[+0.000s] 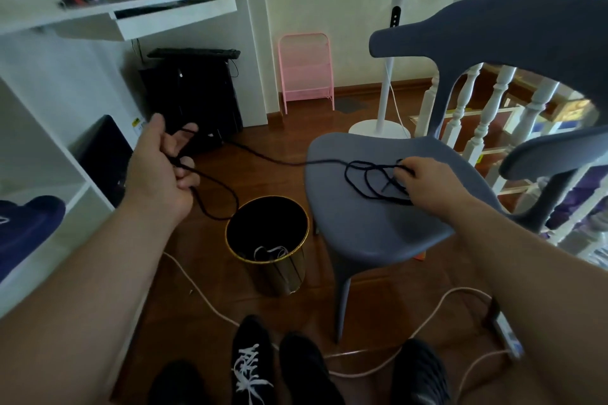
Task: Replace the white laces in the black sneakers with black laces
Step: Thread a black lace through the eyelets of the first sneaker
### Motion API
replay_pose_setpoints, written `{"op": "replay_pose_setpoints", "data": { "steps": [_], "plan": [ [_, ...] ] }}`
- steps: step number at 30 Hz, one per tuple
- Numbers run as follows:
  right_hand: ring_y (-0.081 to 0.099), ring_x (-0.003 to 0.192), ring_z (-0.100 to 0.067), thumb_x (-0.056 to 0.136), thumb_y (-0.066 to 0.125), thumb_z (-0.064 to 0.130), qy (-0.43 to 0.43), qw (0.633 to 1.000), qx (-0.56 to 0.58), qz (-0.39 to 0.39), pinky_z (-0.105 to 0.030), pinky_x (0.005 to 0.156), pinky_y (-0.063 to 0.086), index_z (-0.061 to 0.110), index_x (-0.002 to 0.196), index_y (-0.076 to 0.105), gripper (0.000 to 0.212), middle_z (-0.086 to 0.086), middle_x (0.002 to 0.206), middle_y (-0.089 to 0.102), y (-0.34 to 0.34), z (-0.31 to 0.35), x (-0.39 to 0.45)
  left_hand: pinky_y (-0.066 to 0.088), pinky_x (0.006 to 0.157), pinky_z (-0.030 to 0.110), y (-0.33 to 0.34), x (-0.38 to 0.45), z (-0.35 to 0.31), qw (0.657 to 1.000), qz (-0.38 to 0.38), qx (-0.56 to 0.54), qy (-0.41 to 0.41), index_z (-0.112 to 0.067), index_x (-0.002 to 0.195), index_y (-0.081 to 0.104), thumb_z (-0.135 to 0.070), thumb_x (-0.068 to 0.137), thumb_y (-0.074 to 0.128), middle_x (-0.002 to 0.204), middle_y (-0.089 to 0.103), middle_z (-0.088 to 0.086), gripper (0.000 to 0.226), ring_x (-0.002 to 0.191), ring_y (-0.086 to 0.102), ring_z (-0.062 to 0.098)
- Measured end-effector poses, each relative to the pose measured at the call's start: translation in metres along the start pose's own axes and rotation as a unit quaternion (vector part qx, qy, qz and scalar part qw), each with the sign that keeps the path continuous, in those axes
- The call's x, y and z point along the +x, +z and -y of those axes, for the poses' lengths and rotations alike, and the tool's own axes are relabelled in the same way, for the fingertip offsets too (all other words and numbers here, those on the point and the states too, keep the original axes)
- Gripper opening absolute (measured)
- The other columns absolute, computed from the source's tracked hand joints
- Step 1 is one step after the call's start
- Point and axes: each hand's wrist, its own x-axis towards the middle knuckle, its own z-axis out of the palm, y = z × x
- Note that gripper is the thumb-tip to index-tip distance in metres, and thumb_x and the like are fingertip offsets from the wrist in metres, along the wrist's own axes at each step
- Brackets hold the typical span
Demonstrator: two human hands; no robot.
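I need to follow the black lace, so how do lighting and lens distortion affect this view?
Head view: dim indoor light; the black lace reads clearly on the grey chair seat but fades against the dark floor near the left hand; wide-angle bending curves the shelves and forearms; edges look soft.

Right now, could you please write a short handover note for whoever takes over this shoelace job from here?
Left hand: grips one black lace, which runs across to the chair seat.
Right hand: pinches the tangle of black laces lying on the seat.
Sneakers: on the floor at the bottom of the view. The left sneaker has its white lace in; the one beside it shows no lace.
Bin: a white lace lies inside.
Done: apparently one white lace removed and binned.
Left: untangle the black laces, unlace the other sneaker, thread both in black.
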Motion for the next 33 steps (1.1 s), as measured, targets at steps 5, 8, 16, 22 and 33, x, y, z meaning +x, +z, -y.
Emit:
{"op": "replay_pose_setpoints", "data": {
  "steps": [5, 8, 16, 22, 33],
  "plan": [
    [0.062, 0.101, -0.028, 0.107, 0.052, 0.038, -0.158, 0.986, -0.039, 0.023, -0.046, 0.085, 0.051, 0.027, 0.107, 0.071, 0.023, 0.003, 0.1, 0.069, 0.004, 0.07, -0.011, 0.027, 0.038, 0.022, 0.035, -0.023, 0.035, 0.97, 0.066, 0.233, -0.009, -0.029, 0.123, 0.053, -0.042, 0.1, 0.069, 0.1, 0.078, 0.001, 0.031, 0.046, 0.037, 0.005],
    [0.048, 0.099, -0.023, 0.107, 0.05, 0.044, -0.229, 0.97, -0.075, 0.02, -0.046, 0.084, 0.046, 0.041, 0.121, 0.068, 0.023, 0.008, 0.094, 0.05, 0.015, 0.105, -0.023, 0.031, 0.043, 0.023, 0.054, -0.04, 0.064, 0.902, 0.197, 0.382, -0.047, -0.04, 0.117, 0.064, -0.068, 0.095, 0.06, 0.082, 0.069, -0.006, 0.036, 0.049, 0.044, 0.005],
    [0.049, 0.097, -0.015, 0.099, 0.057, 0.049, -0.214, 0.976, 0.015, 0.024, -0.037, 0.08, 0.044, 0.038, 0.119, 0.057, 0.022, 0.015, 0.094, 0.051, 0.031, 0.109, -0.025, 0.039, 0.053, 0.031, 0.064, -0.052, 0.078, 0.873, 0.244, 0.422, 0.007, -0.021, 0.082, 0.072, -0.056, 0.102, 0.062, 0.061, 0.055, -0.007, 0.041, 0.049, 0.05, 0.008],
    [0.061, 0.096, -0.023, 0.096, 0.064, 0.023, -0.074, 0.997, -0.015, 0.02, -0.035, 0.08, 0.045, 0.032, 0.123, 0.064, 0.029, 0.007, 0.105, 0.067, 0.026, 0.039, -0.005, 0.037, 0.052, 0.028, 0.042, -0.026, 0.043, 0.957, 0.032, 0.286, 0.018, -0.019, 0.086, 0.059, -0.04, 0.103, 0.058, 0.06, 0.048, -0.011, 0.027, 0.054, 0.044, 0.011],
    [0.062, 0.085, -0.018, 0.095, 0.059, 0.023, 0.084, 0.985, 0.071, -0.136, -0.033, 0.071, 0.047, 0.034, 0.097, 0.066, 0.013, 0.001, 0.102, 0.071, 0.01, -0.004, 0.007, 0.029, 0.037, 0.02, 0.014, -0.006, 0.028, 0.991, -0.055, 0.094, -0.071, -0.031, 0.107, 0.067, -0.05, 0.099, 0.068, 0.061, 0.05, -0.012, 0.02, 0.043, 0.037, 0.005]
  ]
}}
